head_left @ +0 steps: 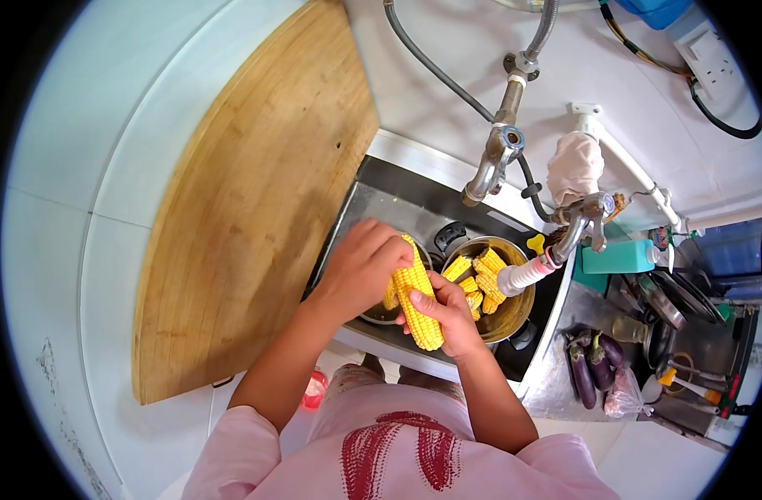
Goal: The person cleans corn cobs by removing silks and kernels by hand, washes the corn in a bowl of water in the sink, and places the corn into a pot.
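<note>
Short pieces (pixel 488 271) of corn already lie in the pot (pixel 510 320) right of centre; the long cob (pixel 420 310) at mid-frame looks unbroken, and more corn (pixel 389 297) shows half hidden behind it. The left hand (pixel 366 268), forearm slanting up from lower left, curls its fingers on the cob's top end; the right hand (pixel 448 315) clasps its lower half, thumb across the front.

"What was held?"
"On my distant screen, I saw the right hand (pixel 449 317) grip a corn cob (pixel 421 307) over the sink (pixel 377 200), the left hand (pixel 364 262) at its far end."
"And the pot (pixel 516 313)?"
"Corn pieces (pixel 488 265) lay inside; a yellow piece (pixel 389 295) behind the cob, perhaps corn, was mostly hidden."
</note>
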The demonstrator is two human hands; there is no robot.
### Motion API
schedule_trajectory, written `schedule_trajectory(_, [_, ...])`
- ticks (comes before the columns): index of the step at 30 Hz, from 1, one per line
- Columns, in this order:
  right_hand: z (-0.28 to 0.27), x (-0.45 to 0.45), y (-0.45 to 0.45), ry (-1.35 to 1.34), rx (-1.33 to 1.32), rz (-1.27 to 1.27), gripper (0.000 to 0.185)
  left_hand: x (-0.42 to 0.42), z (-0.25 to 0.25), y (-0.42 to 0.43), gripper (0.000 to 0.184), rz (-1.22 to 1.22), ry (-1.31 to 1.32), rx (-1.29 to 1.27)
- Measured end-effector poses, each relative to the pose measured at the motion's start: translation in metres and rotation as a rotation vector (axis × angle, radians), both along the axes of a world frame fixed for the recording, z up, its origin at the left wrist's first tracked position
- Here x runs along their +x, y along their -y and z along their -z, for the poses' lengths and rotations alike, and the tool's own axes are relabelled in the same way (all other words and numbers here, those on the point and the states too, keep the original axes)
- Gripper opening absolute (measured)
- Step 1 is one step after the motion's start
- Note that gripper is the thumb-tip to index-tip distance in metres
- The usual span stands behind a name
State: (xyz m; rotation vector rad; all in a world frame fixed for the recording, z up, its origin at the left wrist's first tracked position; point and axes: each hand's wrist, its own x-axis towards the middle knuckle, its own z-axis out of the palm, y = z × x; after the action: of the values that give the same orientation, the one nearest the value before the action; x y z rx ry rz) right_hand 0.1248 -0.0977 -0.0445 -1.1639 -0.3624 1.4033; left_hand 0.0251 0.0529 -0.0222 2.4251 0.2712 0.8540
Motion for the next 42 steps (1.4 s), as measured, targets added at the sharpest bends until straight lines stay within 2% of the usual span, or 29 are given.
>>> schedule_trajectory(3, [0.002, 0.003, -0.003, -0.055, -0.033, 0.077, 0.042, -0.008, 0.0, 0.008, 0.009, 0.058, -0.012, -0.121])
schedule_trajectory(5, [0.008, 0.011, -0.002, -0.321, 0.044, 0.131, 0.043, -0.019, -0.003, 0.013, 0.007, -0.122, 0.095, -0.505])
schedule_trajectory(6, [0.009, 0.013, -0.002, -0.349, 0.075, 0.134, 0.047, -0.022, 0.004, 0.011, 0.006, -0.132, 0.151, -0.612])
schedule_trajectory(11, [0.013, 0.014, -0.002, -0.465, 0.148, 0.163, 0.048, -0.029, 0.014, 0.019, 0.004, -0.215, 0.062, -0.776])
schedule_trajectory(13, [0.014, 0.015, -0.002, -0.591, 0.166, 0.129, 0.047, -0.028, 0.014, 0.024, 0.003, -0.259, 0.04, -0.83])
schedule_trajectory(19, [0.021, 0.012, -0.001, -0.533, 0.103, 0.218, 0.047, -0.029, 0.016, 0.043, 0.009, -0.278, -0.054, -0.932])
schedule_trajectory(21, [0.018, 0.012, -0.003, -0.445, 0.105, 0.222, 0.046, -0.029, 0.019, 0.049, 0.012, -0.274, -0.004, -1.212])
schedule_trajectory(25, [0.008, 0.007, -0.008, -0.286, 0.123, 0.271, 0.04, -0.024, 0.015, 0.054, 0.011, -0.254, -0.138, -1.152])
schedule_trajectory(27, [0.009, 0.004, -0.011, -0.258, 0.112, 0.296, 0.04, -0.023, 0.017, 0.056, 0.011, -0.291, -0.25, -1.029])
schedule_trajectory(31, [0.013, 0.005, -0.009, -0.236, 0.106, 0.313, 0.039, -0.022, 0.02, 0.054, 0.011, -0.279, -0.28, -1.021])
schedule_trajectory(33, [0.014, 0.005, -0.009, -0.258, 0.1, 0.331, 0.04, -0.024, 0.026, 0.054, 0.008, -0.176, -0.209, -1.102])
schedule_trajectory(38, [0.026, 0.007, -0.008, -0.341, 0.085, 0.369, 0.044, -0.029, 0.035, 0.045, 0.007, -0.206, -0.091, -1.264])
schedule_trajectory(42, [0.037, 0.011, -0.001, -0.449, 0.082, 0.264, 0.05, -0.029, 0.044, 0.034, 0.009, -0.253, -0.02, -1.299])
